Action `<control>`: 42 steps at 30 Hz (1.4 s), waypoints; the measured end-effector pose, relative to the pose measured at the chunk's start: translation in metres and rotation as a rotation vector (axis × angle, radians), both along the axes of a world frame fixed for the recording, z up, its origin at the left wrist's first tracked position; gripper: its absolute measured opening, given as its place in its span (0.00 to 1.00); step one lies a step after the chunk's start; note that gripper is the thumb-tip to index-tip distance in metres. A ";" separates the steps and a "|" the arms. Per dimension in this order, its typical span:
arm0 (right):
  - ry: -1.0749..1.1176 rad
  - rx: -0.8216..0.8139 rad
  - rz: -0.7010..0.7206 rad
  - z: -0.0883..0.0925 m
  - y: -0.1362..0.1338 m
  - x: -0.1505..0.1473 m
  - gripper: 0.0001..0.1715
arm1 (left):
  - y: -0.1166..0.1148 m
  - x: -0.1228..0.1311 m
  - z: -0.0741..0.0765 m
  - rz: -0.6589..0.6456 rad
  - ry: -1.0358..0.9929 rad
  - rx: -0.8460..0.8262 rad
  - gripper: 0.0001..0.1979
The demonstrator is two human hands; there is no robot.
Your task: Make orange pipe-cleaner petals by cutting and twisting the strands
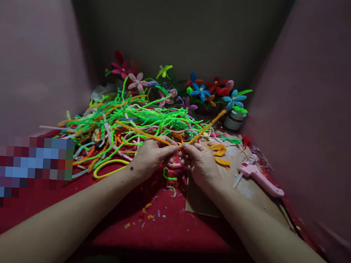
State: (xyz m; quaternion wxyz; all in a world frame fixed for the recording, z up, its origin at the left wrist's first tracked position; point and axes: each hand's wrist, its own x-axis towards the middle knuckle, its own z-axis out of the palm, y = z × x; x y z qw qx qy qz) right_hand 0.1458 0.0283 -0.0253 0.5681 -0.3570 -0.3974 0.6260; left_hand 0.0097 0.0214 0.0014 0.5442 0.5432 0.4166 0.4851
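My left hand [152,154] and my right hand [200,161] meet in the middle over a red cloth [163,226]. Both pinch one orange pipe cleaner [207,127]. Its left end runs back into the pile, and its right end slants up toward the flowers. Behind the hands lies a big tangle of pipe cleaners [128,124], mostly neon green with orange, pink and white ones mixed in. A yellow pipe cleaner loop [108,168] lies just left of my left wrist.
Finished pipe-cleaner flowers [200,91] in pink, blue, red and yellow stand at the back. A small white jar [234,120] sits under them. A pink glue gun [258,177] lies on a cardboard sheet [201,202] at right. Small clippings dot the cloth.
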 end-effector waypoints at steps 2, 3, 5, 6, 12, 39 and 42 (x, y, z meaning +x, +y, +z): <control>-0.050 -0.020 -0.012 0.002 -0.001 0.000 0.10 | -0.002 0.002 0.003 0.019 0.054 -0.010 0.06; -0.088 -0.032 -0.017 0.003 -0.002 0.000 0.09 | -0.003 0.002 0.004 0.028 0.083 -0.010 0.05; -0.180 -0.032 -0.027 0.004 -0.004 -0.001 0.08 | -0.003 0.003 0.005 0.048 0.137 0.018 0.03; -0.222 -0.023 -0.024 0.005 -0.005 -0.001 0.08 | -0.003 0.003 0.004 0.056 0.159 0.040 0.03; -0.400 -0.002 0.091 0.002 -0.006 0.000 0.10 | -0.001 0.001 0.003 0.016 0.206 0.032 0.09; -0.600 0.035 0.208 0.003 -0.006 0.000 0.11 | 0.004 -0.006 0.001 -0.078 0.241 -0.090 0.09; -0.675 0.038 0.217 0.008 -0.009 0.000 0.11 | 0.004 -0.006 -0.002 -0.103 0.227 -0.115 0.10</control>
